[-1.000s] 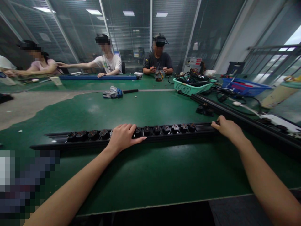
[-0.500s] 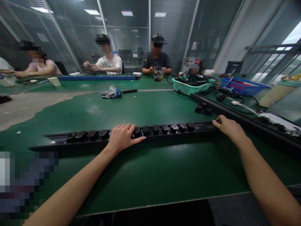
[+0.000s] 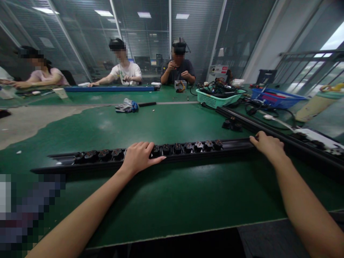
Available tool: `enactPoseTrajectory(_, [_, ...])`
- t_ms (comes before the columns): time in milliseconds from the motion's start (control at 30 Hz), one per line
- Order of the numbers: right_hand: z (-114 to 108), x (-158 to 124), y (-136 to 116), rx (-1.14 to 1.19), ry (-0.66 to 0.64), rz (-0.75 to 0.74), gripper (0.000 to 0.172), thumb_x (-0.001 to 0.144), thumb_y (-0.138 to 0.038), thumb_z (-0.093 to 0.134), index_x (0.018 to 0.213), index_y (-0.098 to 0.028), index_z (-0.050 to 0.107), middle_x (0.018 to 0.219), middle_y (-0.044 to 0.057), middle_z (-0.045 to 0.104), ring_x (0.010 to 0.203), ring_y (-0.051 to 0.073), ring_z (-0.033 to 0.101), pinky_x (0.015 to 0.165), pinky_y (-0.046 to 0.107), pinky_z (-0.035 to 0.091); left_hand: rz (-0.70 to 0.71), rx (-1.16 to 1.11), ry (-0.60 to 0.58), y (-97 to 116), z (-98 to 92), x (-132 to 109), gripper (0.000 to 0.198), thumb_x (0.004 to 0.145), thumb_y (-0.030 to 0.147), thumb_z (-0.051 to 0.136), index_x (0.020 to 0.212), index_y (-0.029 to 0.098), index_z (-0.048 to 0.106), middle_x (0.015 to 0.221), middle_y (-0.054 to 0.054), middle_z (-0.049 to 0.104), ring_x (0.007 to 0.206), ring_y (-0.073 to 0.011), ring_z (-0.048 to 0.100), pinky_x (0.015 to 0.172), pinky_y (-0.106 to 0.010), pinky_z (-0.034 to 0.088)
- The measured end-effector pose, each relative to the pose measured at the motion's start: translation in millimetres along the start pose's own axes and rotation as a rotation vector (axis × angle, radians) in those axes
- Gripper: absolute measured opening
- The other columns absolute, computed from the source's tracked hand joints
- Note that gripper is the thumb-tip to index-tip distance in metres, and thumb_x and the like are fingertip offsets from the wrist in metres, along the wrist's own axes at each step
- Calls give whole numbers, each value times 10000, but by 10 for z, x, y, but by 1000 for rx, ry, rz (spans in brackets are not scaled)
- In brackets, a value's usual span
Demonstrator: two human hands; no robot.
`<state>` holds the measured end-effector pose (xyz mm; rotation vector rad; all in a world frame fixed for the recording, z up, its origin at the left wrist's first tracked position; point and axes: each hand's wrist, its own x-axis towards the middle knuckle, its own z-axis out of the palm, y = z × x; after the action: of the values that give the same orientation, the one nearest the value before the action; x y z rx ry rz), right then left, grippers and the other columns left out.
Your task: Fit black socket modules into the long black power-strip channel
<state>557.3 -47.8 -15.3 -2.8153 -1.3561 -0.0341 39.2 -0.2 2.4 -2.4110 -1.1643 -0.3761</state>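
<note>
Running across the green table (image 3: 188,197), a black channel (image 3: 235,144) holds dark sockets (image 3: 177,148); the person's left hand (image 3: 138,154) clasps it mid-row. Beyond, a mint basket (image 3: 211,101) holds tangled cables (image 3: 220,90). The right hand (image 3: 268,145) touches the channel's right end, its grip unclear. Farther back, a blue basket (image 3: 285,104) holds something red.

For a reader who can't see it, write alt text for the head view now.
A person's left hand lies across a long black rail holding a row of black parts, with the right hand at the rail's right end, on a green table. Beyond are a green basket of cables and, across the table, several co-workers.
</note>
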Motion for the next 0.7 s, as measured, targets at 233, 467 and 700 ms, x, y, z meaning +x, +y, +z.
enactPoseTrajectory(233, [49,70,85,8,41,32,580,898,-656,296,1159,-204,550,1158,218,629,1093,389,570,845,481,405,-4,-3,-10,3,-4,2,650,848,765,369,892,165,615,807,-91,676,756,-258,643,658,-340,398])
enactPoseTrajectory(467, [21,58,143,72,26,10,589,865,-703,357,1122,-212,555,1068,203,658,1043,359,606,798,446,428,1,3,-6,-7,1,0,660,852,766,355,906,163,617,813,-91,677,761,-259,643,660,-341,399])
enactPoseTrajectory(700, [32,122,148,-6,-26,3,525,916,-535,355,1230,-155,535,1150,271,614,1116,407,565,824,480,405,-4,-2,-10,2,2,-3,664,851,766,358,913,160,621,824,-96,681,770,-258,647,660,-337,403])
